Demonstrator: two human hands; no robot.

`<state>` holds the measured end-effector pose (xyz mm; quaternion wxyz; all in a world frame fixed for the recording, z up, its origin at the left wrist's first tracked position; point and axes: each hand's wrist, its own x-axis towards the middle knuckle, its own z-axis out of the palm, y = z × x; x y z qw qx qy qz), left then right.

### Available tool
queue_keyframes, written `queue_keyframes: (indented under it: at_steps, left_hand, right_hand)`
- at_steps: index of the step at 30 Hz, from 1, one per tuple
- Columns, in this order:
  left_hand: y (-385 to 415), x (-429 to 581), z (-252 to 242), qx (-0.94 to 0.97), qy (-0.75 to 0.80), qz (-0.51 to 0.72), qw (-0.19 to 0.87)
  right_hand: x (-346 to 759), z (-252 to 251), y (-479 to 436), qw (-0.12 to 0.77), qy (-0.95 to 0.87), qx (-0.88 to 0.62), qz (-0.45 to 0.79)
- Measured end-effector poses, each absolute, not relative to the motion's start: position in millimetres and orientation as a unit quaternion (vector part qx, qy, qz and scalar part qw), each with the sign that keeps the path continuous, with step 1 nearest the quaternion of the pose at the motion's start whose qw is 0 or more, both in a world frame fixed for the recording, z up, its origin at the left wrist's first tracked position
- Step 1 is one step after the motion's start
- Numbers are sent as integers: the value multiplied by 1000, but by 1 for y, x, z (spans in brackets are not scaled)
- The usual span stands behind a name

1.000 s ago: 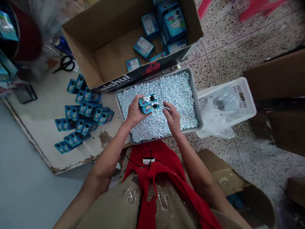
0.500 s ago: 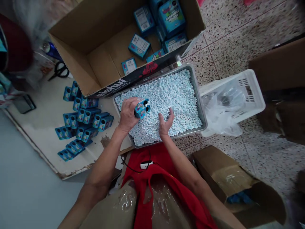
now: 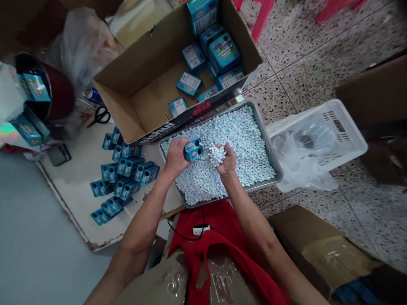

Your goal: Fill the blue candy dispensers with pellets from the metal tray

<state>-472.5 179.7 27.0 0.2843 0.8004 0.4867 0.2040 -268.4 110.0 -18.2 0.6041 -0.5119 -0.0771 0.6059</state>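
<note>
My left hand (image 3: 175, 157) is wrapped round a pair of small blue candy boxes (image 3: 193, 150), their ends with dark round holes turned to the right. Close beside them, my right hand (image 3: 229, 163) is cupped palm up round a heap of small pale candies (image 3: 216, 155). Both hands are above a metal tray (image 3: 277, 168) filled with loose white and pale-blue candies (image 3: 244, 140). On the table to the left stand several more blue candy boxes (image 3: 126, 166) with the same round holes.
A large cardboard box (image 3: 149, 106) holding several blue packets stands behind the tray. Scissors (image 3: 100, 115) lie on the white table (image 3: 74, 203). A white plastic basket (image 3: 352, 140) with clear bags is at the right. Another cardboard box (image 3: 305, 237) stands at lower right.
My right hand has scooped up candies and lifted them beside the boxes. The white candies at the holes of the held boxes no longer show. The view has shifted slightly.
</note>
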Motion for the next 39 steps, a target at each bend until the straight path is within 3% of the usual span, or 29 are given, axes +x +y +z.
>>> queue_keyframes:
  at_steps: [5,8,20,27,33,39]
  left_hand:
    - [172,-464,44,794,433,218,365]
    - [162,-450,42,772,412,246,417]
    - [152,-432,17,737,430,287,436]
    - [150,-420,9,719,434,301,452]
    - [150,-440,15,736,428,321,415]
    - [144,-471,23,735,440,331,397]
  right_hand:
    - [-278,58,114,676,-154,-477,540]
    - [-278,81,112,666,-248,-519,475]
    - [-257,82,120,623,-380,-545,413]
    - [-262,86,110,623,-365,-531,445]
    - [-214,44,114,593,-387,-599,374]
    - [-188,-37,169,405,-500,-727,240]
